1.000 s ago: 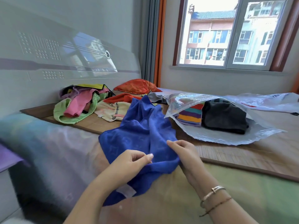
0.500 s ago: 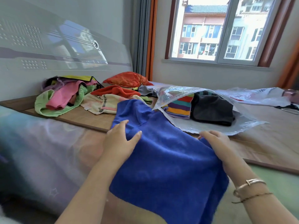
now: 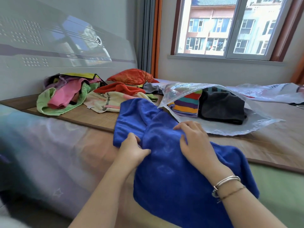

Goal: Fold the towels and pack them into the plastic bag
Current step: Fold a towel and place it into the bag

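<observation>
Roughly midway: two folded towels (image 3: 209,104) already sit in the plastic bag (image 3: 230,127) at two o'clock. The blue towel (image 3: 181,170) lies central on the bed (image 3: 49,145), left hand (image 3: 131,150) pinching its edge, right hand (image 3: 195,142) pressing flat. An unfolded pile (image 3: 74,94) waits at ten o'clock.

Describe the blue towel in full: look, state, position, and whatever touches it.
The blue towel is a plush, fleecy cloth of solid royal blue with a stitched hem. It lies spread but rumpled on the bed, partly folded over itself at its far end, which reaches the clear plastic bag's mouth. The left hand pinches a fold at its left edge; the right hand presses flat on top.
</observation>
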